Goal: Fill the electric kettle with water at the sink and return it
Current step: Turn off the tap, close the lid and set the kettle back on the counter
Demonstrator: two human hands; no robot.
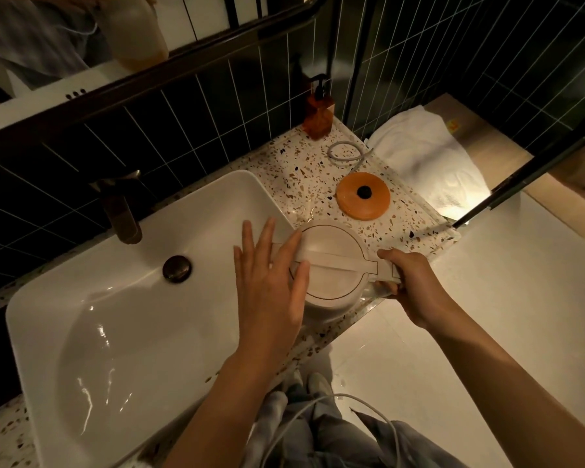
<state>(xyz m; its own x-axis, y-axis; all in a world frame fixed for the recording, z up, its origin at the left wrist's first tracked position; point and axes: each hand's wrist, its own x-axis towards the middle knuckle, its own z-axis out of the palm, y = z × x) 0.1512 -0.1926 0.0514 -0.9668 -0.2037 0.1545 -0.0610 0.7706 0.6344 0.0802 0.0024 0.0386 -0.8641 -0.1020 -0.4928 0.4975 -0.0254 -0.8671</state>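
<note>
A cream electric kettle [335, 265] with its lid closed sits at the right edge of the white sink basin [122, 319], over the terrazzo counter's front edge. My right hand [409, 282] grips its handle on the right side. Spread flat, my left hand [271, 282] rests its fingers against the kettle's left side and lid, near the spout. The orange round kettle base [363, 196] with a black centre lies on the counter behind the kettle, apart from it. A dark bronze tap [122, 211] stands at the back of the sink, with a round drain plug [177, 268] below it.
An amber soap dispenser [318, 113] stands at the counter's back corner. The base's grey cord [347, 155] coils behind the base. A white towel [429, 163] lies to the right past a glass partition. A mirror hangs above dark tiles.
</note>
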